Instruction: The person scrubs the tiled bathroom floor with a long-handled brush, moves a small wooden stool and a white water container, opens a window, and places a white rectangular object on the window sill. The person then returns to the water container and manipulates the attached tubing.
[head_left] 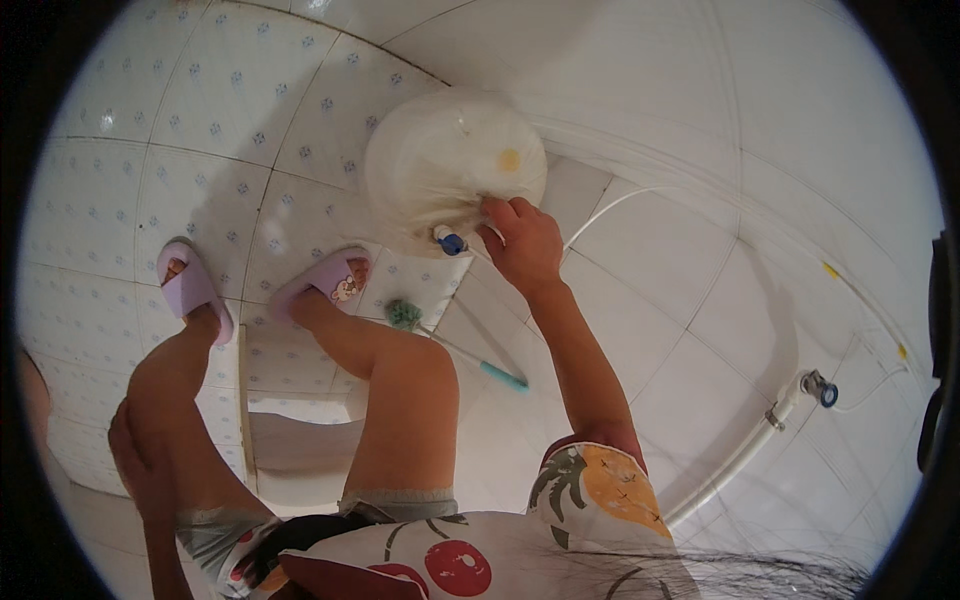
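— Largest item?
— White film-covered object [445, 140]: sat near the wall [650, 70]. Right hand [525, 245]: touched its creased side; grip's closure couldn't be told. Left hand [137, 450]: lay spread on knee [165, 385].
— Smallest?
— Blue-capped valve [452, 244]; gentle tension clear of it seemed best.

The cover [440, 135] is cream with a seemingly yellow patch [509, 160], the knob [453, 244] blue, the slippers [190, 293] lilac. The brush head [403, 314] is green, its handle [504, 376] turquoise. Blue motifs dot white tiles [215, 115]; red cherries pattern the white shirt [520, 550].

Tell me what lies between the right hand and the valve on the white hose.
In the head view, only bare white tiles, partly shaded, lie between the right hand and the valve.
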